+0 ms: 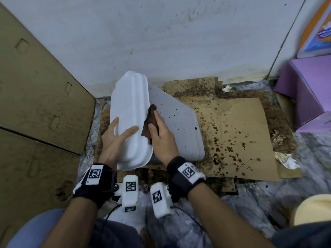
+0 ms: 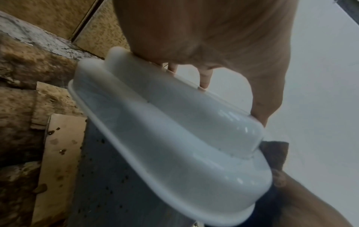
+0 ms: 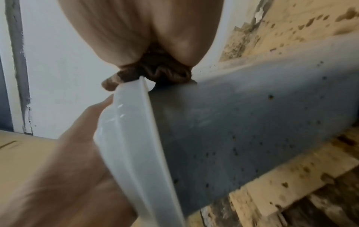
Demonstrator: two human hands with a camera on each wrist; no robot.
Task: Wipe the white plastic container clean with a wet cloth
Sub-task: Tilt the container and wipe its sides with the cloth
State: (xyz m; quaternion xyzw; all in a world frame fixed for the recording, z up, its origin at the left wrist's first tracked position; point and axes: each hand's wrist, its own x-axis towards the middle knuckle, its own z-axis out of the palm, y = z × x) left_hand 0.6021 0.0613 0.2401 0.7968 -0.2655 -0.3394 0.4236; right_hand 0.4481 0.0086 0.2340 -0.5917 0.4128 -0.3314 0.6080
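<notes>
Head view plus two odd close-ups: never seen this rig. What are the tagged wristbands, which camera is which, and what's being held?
No machine here: a person works with bare hands. The black wristbands with white tagged blocks carry cameras. The big picture comes from a head camera looking down; the other two look along each hand from the wrist.

The left hand lies with straight fingers on the lid end of the container, steadying it. The container lies tilted on its side on stained cardboard on the floor. Its grey side is dotted with dark specks.

The right hand grips a brown cloth and presses it against that speckled side, just by the lid's rim.

The left wrist view shows the lid close up; the right wrist view shows the cloth bunched under the palm.
</notes>
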